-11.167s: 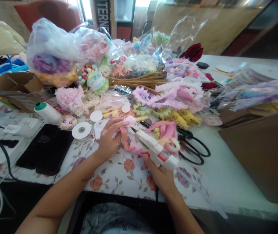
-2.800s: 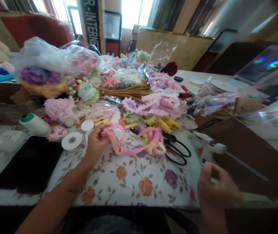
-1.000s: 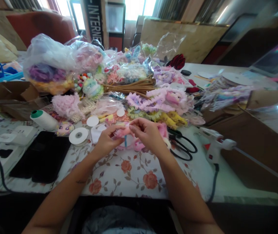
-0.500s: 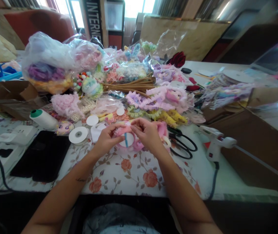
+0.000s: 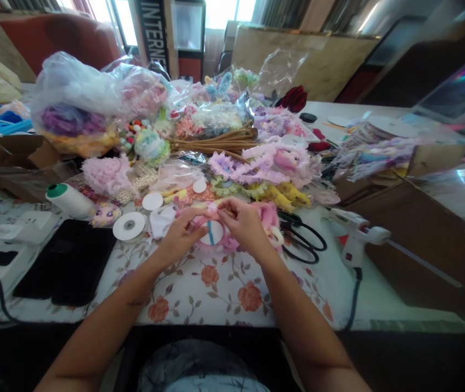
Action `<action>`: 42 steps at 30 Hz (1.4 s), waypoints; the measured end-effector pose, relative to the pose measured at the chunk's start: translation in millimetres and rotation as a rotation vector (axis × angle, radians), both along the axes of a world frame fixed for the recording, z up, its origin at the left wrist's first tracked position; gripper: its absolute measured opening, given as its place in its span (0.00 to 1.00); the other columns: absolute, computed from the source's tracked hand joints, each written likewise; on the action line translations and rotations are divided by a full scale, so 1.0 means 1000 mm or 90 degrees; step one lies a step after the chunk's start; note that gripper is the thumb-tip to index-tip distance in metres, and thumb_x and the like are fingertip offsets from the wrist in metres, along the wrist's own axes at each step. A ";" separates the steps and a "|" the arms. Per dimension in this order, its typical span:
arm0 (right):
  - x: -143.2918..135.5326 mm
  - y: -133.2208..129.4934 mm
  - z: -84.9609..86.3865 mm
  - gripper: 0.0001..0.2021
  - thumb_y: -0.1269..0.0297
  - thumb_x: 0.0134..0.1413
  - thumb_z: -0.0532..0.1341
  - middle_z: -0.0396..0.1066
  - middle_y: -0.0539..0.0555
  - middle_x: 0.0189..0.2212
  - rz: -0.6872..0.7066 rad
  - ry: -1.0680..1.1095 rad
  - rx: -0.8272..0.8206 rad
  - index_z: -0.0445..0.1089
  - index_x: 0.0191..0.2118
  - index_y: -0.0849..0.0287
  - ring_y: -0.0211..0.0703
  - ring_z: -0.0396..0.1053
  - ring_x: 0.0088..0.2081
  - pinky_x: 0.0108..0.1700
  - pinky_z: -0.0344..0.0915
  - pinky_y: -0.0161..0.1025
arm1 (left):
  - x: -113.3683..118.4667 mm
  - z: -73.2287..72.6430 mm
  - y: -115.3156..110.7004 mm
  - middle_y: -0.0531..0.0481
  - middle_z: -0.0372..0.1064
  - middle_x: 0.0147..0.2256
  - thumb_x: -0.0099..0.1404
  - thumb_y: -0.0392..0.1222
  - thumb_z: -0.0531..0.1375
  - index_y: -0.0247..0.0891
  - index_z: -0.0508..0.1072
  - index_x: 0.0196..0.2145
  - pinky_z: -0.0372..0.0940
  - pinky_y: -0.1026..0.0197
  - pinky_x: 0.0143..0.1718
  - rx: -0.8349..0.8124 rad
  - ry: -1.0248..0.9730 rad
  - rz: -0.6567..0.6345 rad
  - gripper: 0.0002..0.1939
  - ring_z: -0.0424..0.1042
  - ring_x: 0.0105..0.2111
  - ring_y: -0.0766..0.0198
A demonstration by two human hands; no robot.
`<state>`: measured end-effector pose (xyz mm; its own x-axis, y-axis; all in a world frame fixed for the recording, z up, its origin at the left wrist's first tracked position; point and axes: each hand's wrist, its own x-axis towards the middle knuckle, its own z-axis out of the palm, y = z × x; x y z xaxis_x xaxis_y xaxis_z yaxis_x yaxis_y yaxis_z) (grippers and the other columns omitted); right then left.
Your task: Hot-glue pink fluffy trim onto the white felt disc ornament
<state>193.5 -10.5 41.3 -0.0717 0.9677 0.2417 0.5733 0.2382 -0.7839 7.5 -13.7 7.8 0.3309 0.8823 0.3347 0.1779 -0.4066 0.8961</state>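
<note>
My left hand point(image 5: 183, 233) is closed on the left side of a pink fluffy piece point(image 5: 232, 241), its thumb beside a white disc with a blue strip point(image 5: 213, 233). My right hand point(image 5: 240, 220) pinches at the top of the same piece, close to the left fingertips; a small pale pink bit shows between the two hands. What exactly lies under the right fingertips is too small to tell. More pink fluffy material point(image 5: 269, 215) lies just right of my right hand.
Black-handled scissors point(image 5: 308, 245) and a white glue gun point(image 5: 353, 239) lie to the right, beside a cardboard box point(image 5: 420, 239). Leftward are a ribbon spool point(image 5: 129, 226), thread cone point(image 5: 69, 200) and black phones point(image 5: 67, 261). Bagged fluffy materials point(image 5: 93, 103) are piled behind.
The view has shifted slightly, so the table's things appear a little further left. Both hands keep nearly the same hold on the pink piece, with small finger movements.
</note>
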 end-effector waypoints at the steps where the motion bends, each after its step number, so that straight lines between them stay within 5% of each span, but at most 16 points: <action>1: 0.000 0.000 0.000 0.04 0.66 0.53 0.58 0.58 0.45 0.19 -0.002 0.001 0.000 0.70 0.32 0.58 0.37 0.57 0.23 0.27 0.53 0.34 | 0.000 0.000 0.000 0.45 0.73 0.47 0.65 0.42 0.61 0.43 0.74 0.46 0.63 0.54 0.55 0.008 -0.003 -0.002 0.12 0.71 0.50 0.57; 10: 0.004 0.000 0.006 0.04 0.66 0.51 0.59 0.60 0.45 0.20 0.011 0.076 -0.048 0.69 0.32 0.59 0.36 0.58 0.23 0.26 0.54 0.34 | 0.001 -0.004 0.002 0.42 0.75 0.46 0.63 0.44 0.63 0.42 0.77 0.44 0.64 0.50 0.53 0.050 0.018 0.053 0.11 0.72 0.48 0.55; 22: 0.012 0.002 0.010 0.08 0.60 0.47 0.63 0.61 0.42 0.14 0.048 0.265 -0.217 0.68 0.30 0.59 0.31 0.54 0.15 0.17 0.50 0.31 | -0.002 -0.007 0.004 0.43 0.76 0.47 0.57 0.44 0.68 0.42 0.80 0.43 0.64 0.47 0.57 -0.065 -0.055 0.079 0.14 0.73 0.50 0.52; 42: 0.014 -0.004 0.009 0.04 0.66 0.51 0.61 0.64 0.42 0.13 0.075 0.288 -0.285 0.66 0.34 0.58 0.31 0.59 0.11 0.12 0.56 0.27 | 0.002 -0.010 0.004 0.47 0.76 0.46 0.58 0.44 0.68 0.43 0.80 0.44 0.65 0.55 0.54 -0.084 -0.110 0.073 0.15 0.73 0.48 0.57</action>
<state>207.4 -14.2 49.9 -0.1688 0.9738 -0.1522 0.1532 -0.1266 -0.9801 9.0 -9.7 -2.0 0.1742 0.9506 0.2571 0.0555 -0.2701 0.9612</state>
